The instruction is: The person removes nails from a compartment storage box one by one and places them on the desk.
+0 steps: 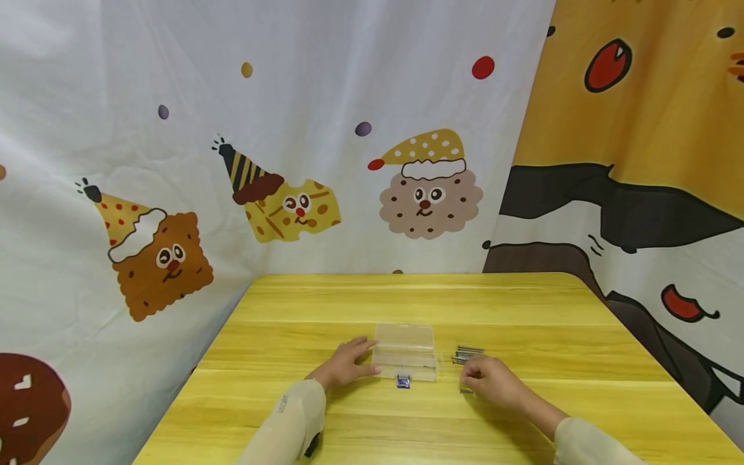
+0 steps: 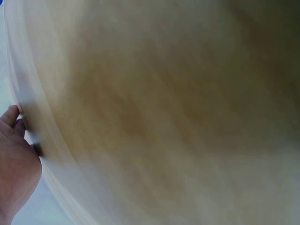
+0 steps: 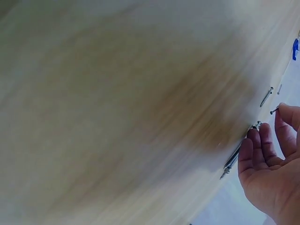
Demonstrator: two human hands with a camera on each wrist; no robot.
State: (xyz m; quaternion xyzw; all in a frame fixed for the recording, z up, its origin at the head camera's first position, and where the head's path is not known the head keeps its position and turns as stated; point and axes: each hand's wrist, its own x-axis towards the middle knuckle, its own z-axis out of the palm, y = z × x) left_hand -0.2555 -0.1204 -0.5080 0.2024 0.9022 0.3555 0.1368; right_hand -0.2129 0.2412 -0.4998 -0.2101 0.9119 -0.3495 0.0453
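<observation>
I am observing the left hand [image 1: 343, 367] resting flat, fingers straight, against the clear plastic box [image 1: 405, 352] mid-tabletop [image 1: 523, 310]. The right hand [image 1: 491, 380] is pinching one nail [image 3: 273, 110] beside the nail pile [image 1: 467, 354], right of the box.

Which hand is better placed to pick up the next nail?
Probably the right hand: it rests at the nails, fingers touching them. The left hand lies against the clear box, on the far side.

head: high, forward-down at table [image 1: 407, 303] | wrists: close, blurred, seemingly the tabletop
</observation>
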